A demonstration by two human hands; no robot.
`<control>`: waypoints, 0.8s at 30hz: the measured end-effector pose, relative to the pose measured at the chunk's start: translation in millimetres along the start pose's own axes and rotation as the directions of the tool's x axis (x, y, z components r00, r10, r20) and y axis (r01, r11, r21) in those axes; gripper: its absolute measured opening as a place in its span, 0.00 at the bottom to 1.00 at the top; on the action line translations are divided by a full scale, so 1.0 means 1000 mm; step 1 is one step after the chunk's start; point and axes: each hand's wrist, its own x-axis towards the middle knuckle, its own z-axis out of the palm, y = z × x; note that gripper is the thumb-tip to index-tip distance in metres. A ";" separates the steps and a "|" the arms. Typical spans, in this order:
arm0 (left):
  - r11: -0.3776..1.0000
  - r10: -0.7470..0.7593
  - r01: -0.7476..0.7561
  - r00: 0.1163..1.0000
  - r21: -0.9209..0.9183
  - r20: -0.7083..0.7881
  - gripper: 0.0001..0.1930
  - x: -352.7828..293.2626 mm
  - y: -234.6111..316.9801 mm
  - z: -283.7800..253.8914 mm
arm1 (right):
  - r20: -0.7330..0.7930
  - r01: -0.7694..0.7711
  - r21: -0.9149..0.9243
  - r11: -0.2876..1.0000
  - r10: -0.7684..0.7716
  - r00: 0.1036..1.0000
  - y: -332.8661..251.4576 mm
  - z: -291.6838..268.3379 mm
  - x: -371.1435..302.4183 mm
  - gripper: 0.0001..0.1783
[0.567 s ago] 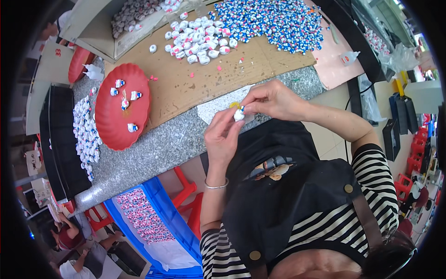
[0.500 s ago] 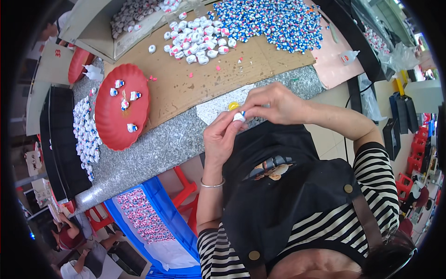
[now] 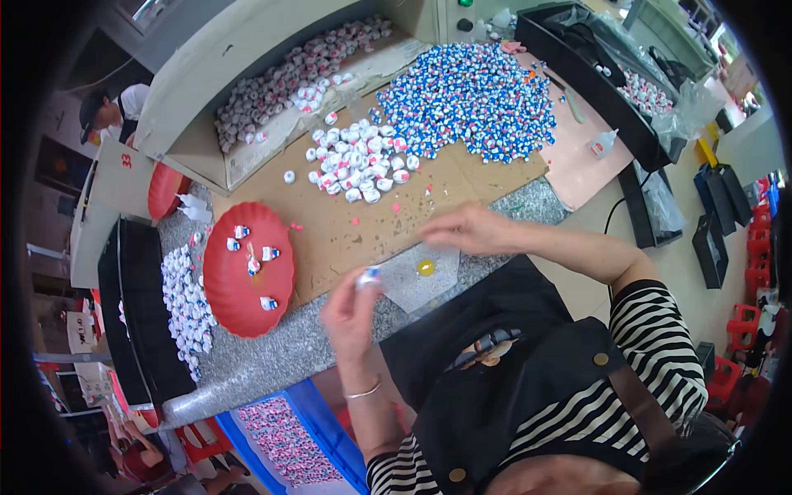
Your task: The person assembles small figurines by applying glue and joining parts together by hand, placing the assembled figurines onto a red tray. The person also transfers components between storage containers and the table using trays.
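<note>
Between the fingertips of my left hand is a small white figurine with a blue part, slightly blurred, held up over the front of the worktop. My right hand is apart from it, above the near edge of the cardboard sheet. Its fingers are loosely stretched to the left, their tips smeared by motion, with nothing visible in them. Below it a yellow round blob lies on a whitish speckled sheet. Left of my left hand stands a red scalloped dish holding several white and blue figurines.
On the cardboard lie a pile of white rounded pieces and a wide heap of small blue pieces. White figurines cover the worktop's left end. A squeeze bottle stands at right. A blue crate sits below the front edge.
My hands have parted: the left carried the figurine leftward, the right moved off it toward the cardboard. The whole view has shifted, so the worktop appears lower.
</note>
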 end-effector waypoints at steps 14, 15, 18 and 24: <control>0.331 0.673 -0.101 0.722 0.938 -0.160 0.12 0.058 0.005 -0.054 | 0.029 0.169 -0.938 0.304 -0.415 0.909 0.058 -0.049 0.072 0.05; 0.523 0.536 -0.179 0.829 0.834 -0.159 0.11 0.070 0.001 -0.028 | 0.031 0.156 -0.944 0.290 -0.392 0.919 0.064 -0.046 0.067 0.08; 0.571 0.316 -0.135 0.947 0.810 -0.065 0.09 0.105 -0.017 0.009 | 0.033 0.230 -0.898 0.376 -0.462 0.886 0.056 -0.047 0.065 0.10; 0.682 -0.007 0.054 0.998 0.729 -0.068 0.12 0.138 -0.035 0.019 | -0.005 0.190 -0.653 0.733 -0.256 0.967 0.025 -0.058 0.037 0.06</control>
